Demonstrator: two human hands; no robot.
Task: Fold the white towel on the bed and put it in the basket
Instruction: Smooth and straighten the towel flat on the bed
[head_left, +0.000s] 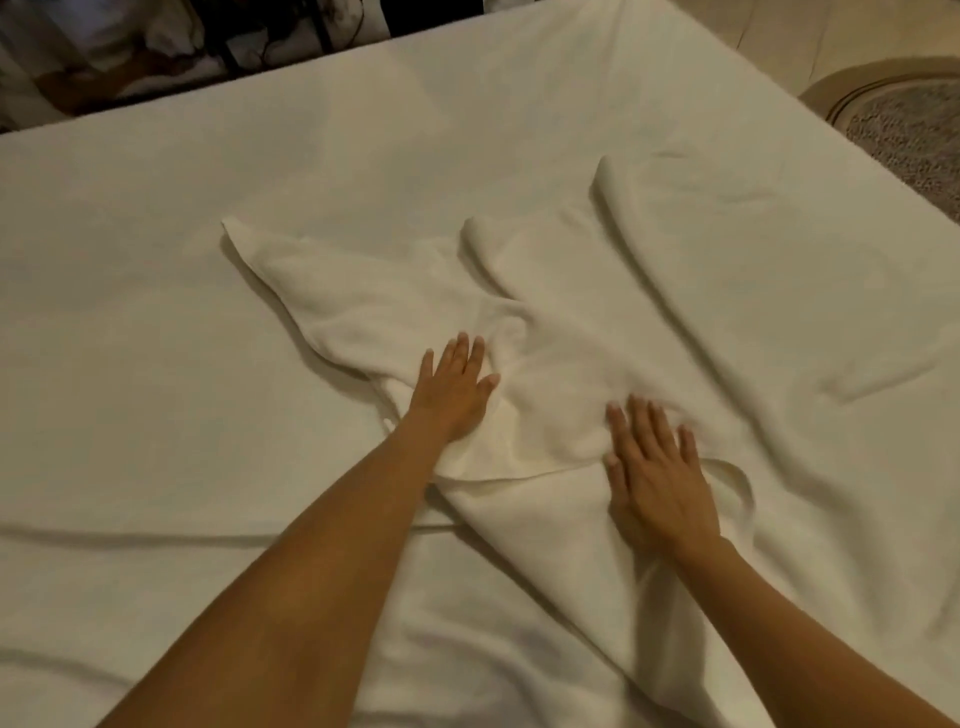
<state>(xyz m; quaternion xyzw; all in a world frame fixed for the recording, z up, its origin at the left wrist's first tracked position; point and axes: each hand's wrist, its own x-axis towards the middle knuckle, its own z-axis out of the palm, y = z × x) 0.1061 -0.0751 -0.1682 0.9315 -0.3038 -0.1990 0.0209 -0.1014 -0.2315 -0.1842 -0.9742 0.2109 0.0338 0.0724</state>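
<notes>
The bed (156, 312) fills most of the head view and is covered by a white sheet with shallow creases along its near left side. Dark furniture, too dim to identify, lies beyond the far left edge of the bed.

The white towel (597, 332) lies unfolded and rumpled on the bed, from the centre out to the right. One pointed corner extends to the far left. Two raised ridges run from the far edge of the towel toward the near right. The fabric bunches into soft folds at the centre, between the two hands. Part of the near edge curls over into a small loop just right of the right hand. The towel and sheet are close in colour, so the right-hand boundary of the towel cannot be told exactly.

The left hand (452, 395) rests palm down on the left part of the towel, fingers extended and slightly spread, gripping nothing. The right hand (657, 478) rests palm down on the near centre of the towel, fingers spread wide, gripping nothing.

A round patterned rug (904, 130) lies on the floor at the far right, beside the bed.
</notes>
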